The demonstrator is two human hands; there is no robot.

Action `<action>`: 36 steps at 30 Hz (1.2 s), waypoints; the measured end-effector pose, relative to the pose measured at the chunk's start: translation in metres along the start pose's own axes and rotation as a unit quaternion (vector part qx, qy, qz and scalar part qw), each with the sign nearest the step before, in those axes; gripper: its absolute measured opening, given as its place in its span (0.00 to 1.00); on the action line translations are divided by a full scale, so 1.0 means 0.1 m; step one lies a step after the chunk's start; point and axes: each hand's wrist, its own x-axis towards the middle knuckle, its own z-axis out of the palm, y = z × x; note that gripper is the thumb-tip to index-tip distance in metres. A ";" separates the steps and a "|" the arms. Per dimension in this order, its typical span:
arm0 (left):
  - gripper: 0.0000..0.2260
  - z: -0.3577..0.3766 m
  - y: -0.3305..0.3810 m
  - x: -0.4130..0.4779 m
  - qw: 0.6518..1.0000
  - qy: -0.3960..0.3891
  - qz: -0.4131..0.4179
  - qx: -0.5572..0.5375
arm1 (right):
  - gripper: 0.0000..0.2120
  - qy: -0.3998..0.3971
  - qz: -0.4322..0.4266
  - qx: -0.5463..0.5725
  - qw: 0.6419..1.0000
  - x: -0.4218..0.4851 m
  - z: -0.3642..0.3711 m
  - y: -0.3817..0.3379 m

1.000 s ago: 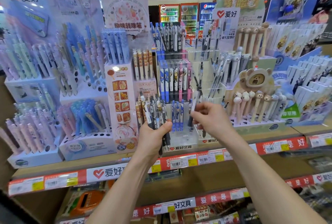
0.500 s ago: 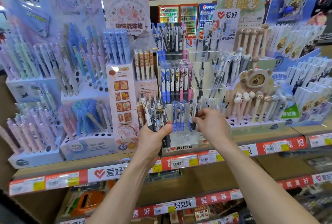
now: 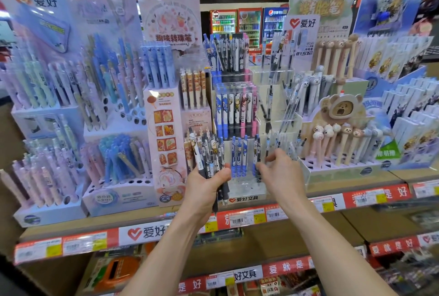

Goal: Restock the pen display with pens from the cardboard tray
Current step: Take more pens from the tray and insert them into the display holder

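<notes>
Restocking in progress, item by item. Left hand (image 3: 206, 186): clenched round a bundle of pens (image 3: 209, 153), character-printed barrels fanned upward, tips hanging below the fist; held just in front of the shelf edge, left of the clear pen display (image 3: 240, 143). Right hand (image 3: 279, 173): at the lowest tier of that display, fingers (image 3: 273, 156) loosely spread and curled at the row of blue pens (image 3: 242, 155); whether they pinch a pen or have let go cannot be told, as the hand is blurred and covers the slots there. Display, upper tier: full of dark and blue pens. Middle tier: packed row behind clear plastic. Lowest tier: several pens standing, with gaps apparent between them. Judgement: partly done; a sizeable bundle remains in hand, so many placements are left. Cardboard tray: not in view; its place and remaining stock unknown. Neighbouring stock: pastel pen stands (image 3: 71, 129) to the left, bear-topped pens (image 3: 342, 138) to the right, all on one shelf (image 3: 356, 182) with red price strips. Hard to make out: the count of pens in the bundle, free slots behind the right hand, and the contents of the lower shelf, cut off at the frame's bottom.
</notes>
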 end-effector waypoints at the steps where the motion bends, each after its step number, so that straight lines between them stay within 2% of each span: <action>1: 0.10 -0.01 0.00 0.01 1.000 -0.004 -0.002 0.001 | 0.08 0.007 -0.019 0.012 1.000 -0.04 -0.04 -0.04; 2: 0.11 -0.02 -0.01 0.01 1.000 -0.009 -0.003 0.002 | 0.07 -0.009 -0.033 0.044 0.998 -0.10 -0.07 -0.10; 4: 0.14 -0.03 -0.02 0.02 1.000 -0.028 -0.006 -0.002 | 0.06 -0.110 -0.028 0.169 0.979 -0.18 -0.07 -0.21; 6: 0.12 -0.03 -0.01 0.01 0.998 -0.055 -0.007 -0.009 | 0.10 -0.215 0.012 0.293 0.932 -0.25 -0.03 -0.29; 7: 0.10 -0.03 -0.01 0.01 0.998 -0.067 -0.005 -0.013 | 0.12 -0.241 0.027 0.325 0.914 -0.26 -0.02 -0.31; 11: 0.06 -0.02 0.03 -0.01 0.994 -0.105 -0.004 -0.024 | 0.16 -0.251 0.058 0.379 0.889 -0.25 0.04 -0.32; 15: 0.07 -0.04 0.05 -0.03 0.993 -0.116 -0.007 -0.021 | 0.18 -0.259 0.090 0.408 0.871 -0.20 0.08 -0.34; 18: 0.10 -0.03 0.02 -0.01 0.994 -0.101 -0.011 -0.032 | 0.14 -0.261 0.091 0.420 0.864 -0.16 0.09 -0.34; 22: 0.09 0.00 0.02 -0.01 0.995 -0.084 -0.025 -0.051 | 0.05 -0.254 0.104 0.435 0.858 -0.13 0.10 -0.31; 27: 0.09 0.00 -0.02 0.03 0.998 -0.041 -0.041 -0.034 | 0.07 -0.240 0.095 0.437 0.861 -0.05 0.01 -0.30; 31: 0.10 -0.07 -0.05 0.09 0.999 0.004 -0.035 -0.003 | 0.12 -0.170 0.049 0.369 0.912 0.14 -0.23 -0.18; 36: 0.07 -0.07 -0.04 0.08 1.000 0.000 -0.031 0.002 | 0.10 -0.082 0.004 0.252 0.964 0.29 -0.30 -0.02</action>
